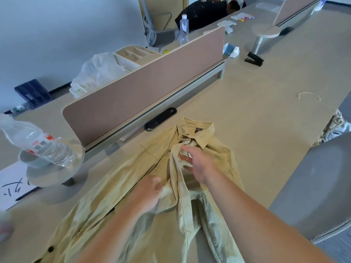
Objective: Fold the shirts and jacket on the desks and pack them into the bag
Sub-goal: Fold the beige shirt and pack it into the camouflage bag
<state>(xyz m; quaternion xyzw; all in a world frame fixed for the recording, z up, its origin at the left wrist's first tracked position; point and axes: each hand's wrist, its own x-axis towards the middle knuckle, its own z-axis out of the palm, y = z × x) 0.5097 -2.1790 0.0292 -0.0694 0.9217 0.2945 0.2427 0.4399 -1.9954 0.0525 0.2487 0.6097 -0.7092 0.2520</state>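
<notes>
Khaki button-up shirt [152,186], face-up on desk [256,103], laying-out step: left hand [150,194] pinching placket, right hand [195,162] spread near collar; next, likely close front, flip.

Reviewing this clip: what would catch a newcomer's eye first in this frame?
The tan shirt spread open on the desk, collar away from the person, with both hands on it: the left hand bunching fabric at the middle, the right hand near the collar. A clear water bottle looms at the left.
</notes>
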